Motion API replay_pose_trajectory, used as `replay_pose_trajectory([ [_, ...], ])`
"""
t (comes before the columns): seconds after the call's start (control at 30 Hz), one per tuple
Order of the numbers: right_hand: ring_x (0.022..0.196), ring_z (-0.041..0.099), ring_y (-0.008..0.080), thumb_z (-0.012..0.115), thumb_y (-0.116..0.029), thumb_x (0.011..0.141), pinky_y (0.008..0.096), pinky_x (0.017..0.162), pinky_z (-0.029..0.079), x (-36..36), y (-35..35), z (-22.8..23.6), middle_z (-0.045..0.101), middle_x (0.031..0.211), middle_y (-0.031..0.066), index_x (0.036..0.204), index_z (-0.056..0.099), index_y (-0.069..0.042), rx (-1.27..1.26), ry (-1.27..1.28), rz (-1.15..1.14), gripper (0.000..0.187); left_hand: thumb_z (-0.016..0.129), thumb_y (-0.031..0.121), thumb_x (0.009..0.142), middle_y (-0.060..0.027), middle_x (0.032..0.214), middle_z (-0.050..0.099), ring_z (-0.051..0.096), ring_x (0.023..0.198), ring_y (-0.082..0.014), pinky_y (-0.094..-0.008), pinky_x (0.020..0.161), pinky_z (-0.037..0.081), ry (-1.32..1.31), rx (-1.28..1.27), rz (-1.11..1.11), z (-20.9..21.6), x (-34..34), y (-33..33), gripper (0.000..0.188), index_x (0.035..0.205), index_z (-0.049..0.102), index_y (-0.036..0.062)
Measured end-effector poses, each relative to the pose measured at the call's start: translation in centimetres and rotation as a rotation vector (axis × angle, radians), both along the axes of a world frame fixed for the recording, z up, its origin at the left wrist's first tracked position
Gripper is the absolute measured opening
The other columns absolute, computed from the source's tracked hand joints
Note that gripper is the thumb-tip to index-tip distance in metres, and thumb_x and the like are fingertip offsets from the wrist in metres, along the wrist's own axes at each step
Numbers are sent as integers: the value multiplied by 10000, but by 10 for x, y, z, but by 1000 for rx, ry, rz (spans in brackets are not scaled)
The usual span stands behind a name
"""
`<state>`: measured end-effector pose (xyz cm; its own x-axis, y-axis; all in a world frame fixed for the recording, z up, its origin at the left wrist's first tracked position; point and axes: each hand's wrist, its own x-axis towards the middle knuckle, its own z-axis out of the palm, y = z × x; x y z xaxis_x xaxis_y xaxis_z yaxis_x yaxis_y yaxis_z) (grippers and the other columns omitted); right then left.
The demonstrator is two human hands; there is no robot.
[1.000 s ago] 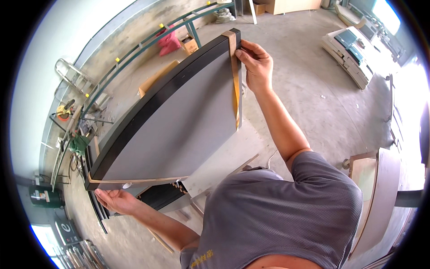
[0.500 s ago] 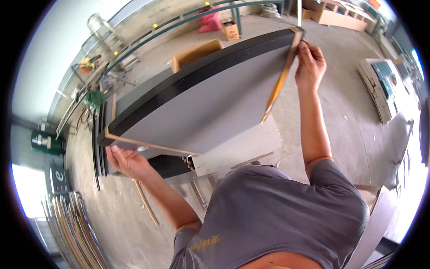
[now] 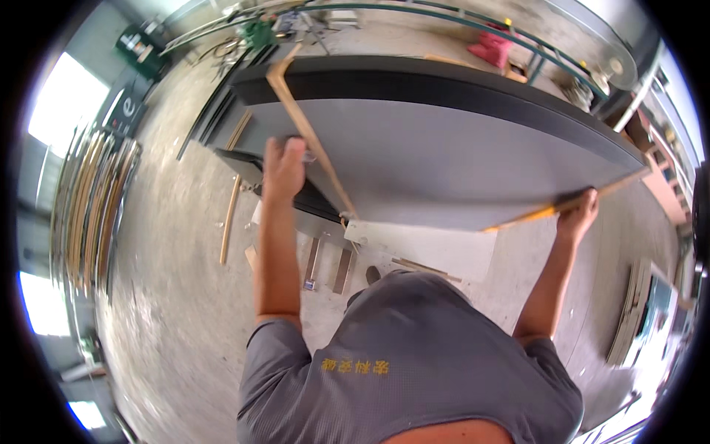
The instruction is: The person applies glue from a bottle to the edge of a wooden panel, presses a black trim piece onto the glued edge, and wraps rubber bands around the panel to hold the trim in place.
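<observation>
A large grey panel [image 3: 444, 159] with a black long edge [image 3: 414, 81] and bare wood side edges spans the space ahead of me, tilted. At its left side, my left hand [image 3: 284, 170] is closed with the fingers pointing up. A small clear, roundish thing [image 3: 308, 156] shows beside those fingers; what it is I cannot make out. My right hand [image 3: 579, 214] grips the right wooden edge, which has a yellow-orange stretch [image 3: 521, 218]. The fingers behind the panel are hidden. Below it lies a pale board [image 3: 429, 248].
Wood strips [image 3: 231, 222] and short dark pieces [image 3: 342, 271] lie on the concrete floor. Upright boards [image 3: 92, 214] stack at the left. A green rail [image 3: 414, 9] runs along the back, near a red sack [image 3: 493, 46]. Flat panels [image 3: 642, 314] rest at the right.
The view has turned, and the panel has swung so that its right end sits lower. My right hand is now farther from the panel's far right corner. Both hands stay at its sides.
</observation>
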<state>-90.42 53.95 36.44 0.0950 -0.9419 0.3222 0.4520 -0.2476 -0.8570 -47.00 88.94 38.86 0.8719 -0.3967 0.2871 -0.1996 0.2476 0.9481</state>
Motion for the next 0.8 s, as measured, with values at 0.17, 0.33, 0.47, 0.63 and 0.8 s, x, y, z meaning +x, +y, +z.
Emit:
replay_pose_trajectory([
  [0.17, 1032, 622, 237, 571, -465, 992, 414, 870, 531, 73, 40, 40, 616, 1120, 103, 1208, 538, -35, 154, -36, 262, 482, 673, 127, 921, -120, 1229, 599, 571, 1110, -207, -371, 944, 473, -342, 45, 410, 124, -45, 165, 484, 1365, 523, 3],
  [0.33, 906, 501, 172, 590, -493, 978, 360, 779, 421, 213, 104, -30, 540, 979, 34, 1082, 548, -91, 260, 34, 767, 418, 673, 146, 937, -154, 1303, 593, 561, 1192, -250, -403, 1010, 455, -524, 271, 746, 244, -161, 332, 530, 1414, 500, -9],
  [0.47, 740, 453, 95, 621, -490, 966, 285, 666, 394, 336, 232, -58, 510, 795, -23, 945, 617, -96, 319, 265, 1193, 395, 693, 147, 934, -151, 1317, 598, 568, 1186, -248, -407, 1021, 453, -321, 477, 721, 271, -223, 377, 542, 1416, 501, -9],
  [0.63, 1109, 615, 379, 724, -448, 846, 421, 954, 488, 404, 280, -196, 644, 1189, 256, 1135, 652, 41, -543, 1012, 1212, 572, 782, 213, 876, -104, 1032, 690, 635, 908, -191, -332, 819, 506, -13, 1040, 833, 168, -138, 326, 384, 1125, 653, -49],
  [0.8, 1489, 81, 549, 748, -515, 803, 732, 1133, 185, 339, 240, -319, 40, 1659, 259, 1568, 168, 25, -146, 1841, 935, 1102, 757, 195, 875, -139, 955, 718, 664, 820, -206, -349, 740, 525, 446, 1206, 733, -8, -50, 376, 330, 1021, 691, -93],
])
